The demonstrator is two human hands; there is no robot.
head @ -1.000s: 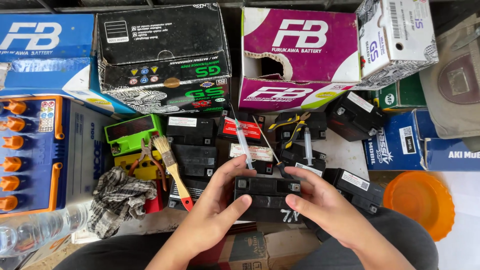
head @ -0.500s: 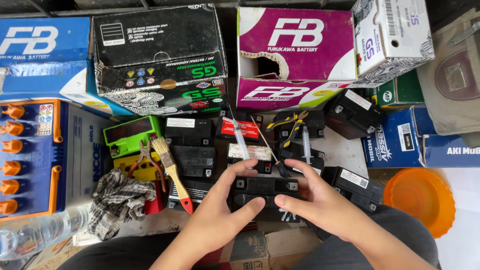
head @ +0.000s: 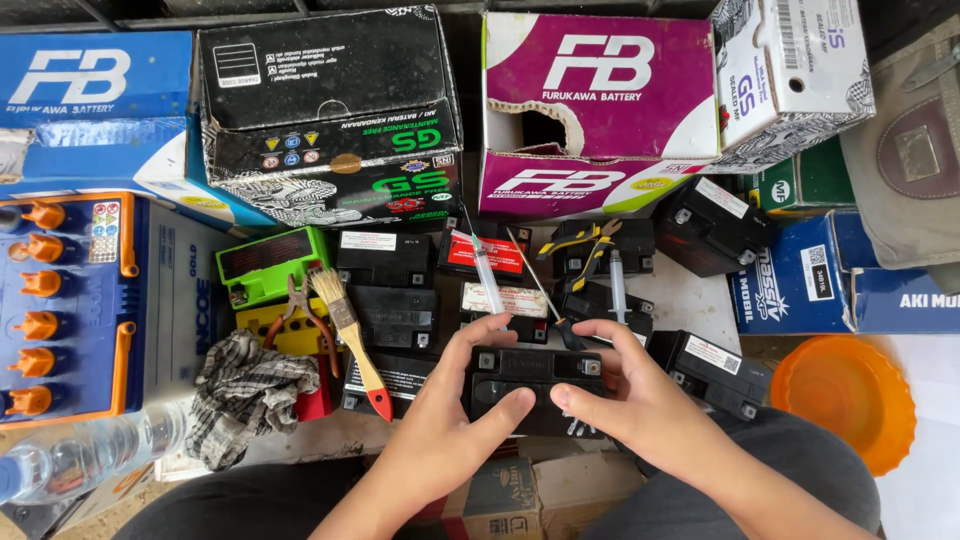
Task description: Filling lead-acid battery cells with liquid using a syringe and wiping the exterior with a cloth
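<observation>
Both hands are wrapped around a small black battery (head: 535, 388), held just above the lap at the near edge of the floor spread. The left hand (head: 452, 420) grips its left side, fingers curled over the top corner and the thumb pressed on the front face. The right hand (head: 628, 395) clamps the right side the same way, thumb on the front and fingers hooked over the top near the terminal.

Right behind the battery there's a cluster of more black batteries (head: 385, 262) packed side by side, with a couple of syringes (head: 488, 280) lying across them and yellow-handled pliers (head: 582, 245) on top of one. Another black battery (head: 712, 372) sits just right of the right hand.

To the left of the left hand, a paintbrush (head: 350, 335) with a red-tipped wooden handle lies across the pile, next to a second pair of pliers (head: 300, 312) and a bright green battery (head: 270, 265). A checked rag (head: 248, 395) is crumpled near the left knee, with a clear plastic bottle (head: 75, 465) at the near left corner. A big blue battery with orange caps (head: 60, 305) takes up the left edge.

Along the far edge are cardboard boxes: a black one (head: 325, 95), a magenta one (head: 600, 95), blue ones too. An orange bowl (head: 845, 395) sits at the right edge.
</observation>
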